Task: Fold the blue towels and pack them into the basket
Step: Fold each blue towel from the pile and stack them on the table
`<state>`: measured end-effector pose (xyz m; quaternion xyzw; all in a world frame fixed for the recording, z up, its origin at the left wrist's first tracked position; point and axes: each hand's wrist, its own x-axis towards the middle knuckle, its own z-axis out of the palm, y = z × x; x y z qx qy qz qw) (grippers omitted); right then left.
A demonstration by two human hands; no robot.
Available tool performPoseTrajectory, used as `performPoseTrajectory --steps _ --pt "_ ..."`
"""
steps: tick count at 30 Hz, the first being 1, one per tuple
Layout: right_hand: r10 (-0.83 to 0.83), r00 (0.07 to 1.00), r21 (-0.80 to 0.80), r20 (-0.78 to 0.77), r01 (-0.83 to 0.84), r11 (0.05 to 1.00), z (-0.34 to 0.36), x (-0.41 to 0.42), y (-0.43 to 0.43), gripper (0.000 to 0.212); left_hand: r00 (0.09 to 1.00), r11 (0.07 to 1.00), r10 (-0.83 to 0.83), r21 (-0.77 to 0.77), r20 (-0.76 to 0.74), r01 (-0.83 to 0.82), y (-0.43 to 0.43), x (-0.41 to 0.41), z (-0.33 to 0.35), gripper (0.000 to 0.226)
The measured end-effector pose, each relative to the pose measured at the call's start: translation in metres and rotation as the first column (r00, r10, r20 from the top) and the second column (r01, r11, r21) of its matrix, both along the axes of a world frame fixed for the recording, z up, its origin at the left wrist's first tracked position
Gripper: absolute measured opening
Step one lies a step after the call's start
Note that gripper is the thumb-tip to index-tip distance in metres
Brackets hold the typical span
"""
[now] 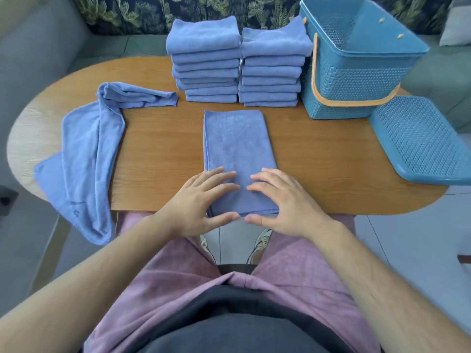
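Setting: oval wooden table [158, 149], leaf-print sofa back at the far side, pale tiled floor below.
Working towel [237, 141]: centre of the table, folded into a long narrow strip running near to far, near end at the table edge. Flat and smooth, layers aligned, stitched hem showing along the left side.
Left hand [201, 200]: fingers spread and nearly straight, lying on the strip's near left corner, thumb at the near edge; no clear pinch.
Right hand [283, 200]: mirrored on the near right corner, likewise flat and spread, thumb at the edge.
Likely reason for the hold: both near corners pinned so the layers stay square, probably ahead of lifting that end over to the far end.
Folded stacks [206, 59]: two neat piles at the far side, just left of the basket, seemingly staged for packing.
Basket [356, 72]: far right, no towels visible in it, orange handle down.
Lid [420, 138]: off, lying on the table just near of the basket.
Unfolded towel [86, 149]: left, rumpled, hanging over the near edge, not yet folded.
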<state>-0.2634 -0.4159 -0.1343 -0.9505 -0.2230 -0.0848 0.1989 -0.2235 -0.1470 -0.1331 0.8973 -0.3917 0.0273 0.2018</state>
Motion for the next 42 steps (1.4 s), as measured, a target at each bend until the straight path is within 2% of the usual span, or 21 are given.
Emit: performPoseTrajectory --steps 2,4,6,10,13,15,17,19,22,26,31,33,36,39,42 --pt "0.033 0.996 -0.089 -0.082 -0.040 0.995 -0.007 -0.012 -0.004 0.082 0.999 0.996 -0.045 0.081 0.031 0.042 0.003 -0.014 -0.014 0.079" --pt "0.044 0.995 -0.115 -0.093 -0.055 0.992 -0.013 -0.018 -0.005 0.080 0.995 0.991 -0.054 0.125 0.081 0.044 0.003 -0.022 -0.025 0.083" --pt "0.051 0.997 -0.096 -0.052 -0.056 0.994 -0.011 -0.026 -0.003 0.072 0.996 0.996 -0.032 0.087 0.084 0.024 0.003 -0.028 -0.025 0.082" --pt "0.087 0.993 0.078 -0.081 -0.081 0.994 0.002 -0.047 -0.006 0.068 0.998 0.994 -0.060 -0.085 0.032 0.063 0.012 -0.044 -0.009 0.053" --pt "0.026 0.985 0.273 -0.173 0.023 0.962 0.020 -0.058 -0.005 0.058 0.990 0.959 0.055 -0.268 -0.129 -0.088 0.015 -0.059 0.004 0.036" --pt "-0.030 0.989 0.362 -0.147 0.082 0.929 0.031 -0.060 -0.002 0.057 0.953 0.891 0.177 -0.372 -0.245 -0.261 0.012 -0.065 0.013 0.029" --pt "-0.077 0.989 0.459 -0.124 0.126 0.879 0.040 -0.056 0.001 0.064 0.906 0.794 0.245 -0.464 -0.346 -0.392 0.005 -0.064 0.027 0.032" --pt "-0.108 0.986 0.552 -0.129 0.161 0.818 0.047 -0.044 0.003 0.069 0.881 0.707 0.216 -0.556 -0.420 -0.438 -0.002 -0.056 0.041 0.043" --pt "-0.178 0.977 0.594 -0.121 0.215 0.775 0.053 -0.018 0.007 0.054 0.860 0.604 0.161 -0.641 -0.484 -0.474 -0.010 -0.035 0.054 0.058" --pt "-0.240 0.955 0.534 -0.176 0.297 0.791 0.050 0.026 0.009 0.019 0.822 0.583 0.288 -0.590 -0.492 -0.558 -0.018 0.004 0.052 0.045" --pt "-0.302 0.934 0.445 -0.189 0.356 0.822 0.035 0.076 0.013 0.022 0.741 0.633 0.405 -0.420 -0.536 -0.650 -0.027 0.055 0.041 0.015" --pt "-0.333 0.911 0.403 -0.245 0.407 0.819 0.026 0.090 0.018 0.025 0.727 0.669 0.451 -0.343 -0.518 -0.659 -0.029 0.071 0.036 0.004" --pt "-0.400 0.860 0.254 -0.315 0.483 0.838 0.015 0.094 0.029 0.043 0.735 0.722 0.495 -0.250 -0.464 -0.645 -0.031 0.081 0.026 0.021" --pt "-0.527 0.835 -0.038 -0.158 0.528 0.848 0.015 0.088 0.041 0.059 0.742 0.761 0.576 -0.106 -0.344 -0.640 -0.034 0.076 0.021 0.044" --pt "-0.439 0.898 -0.099 -0.020 0.435 0.895 0.018 0.084 0.056 0.060 0.856 0.858 0.486 -0.091 -0.176 -0.505 -0.043 0.065 0.024 0.054"
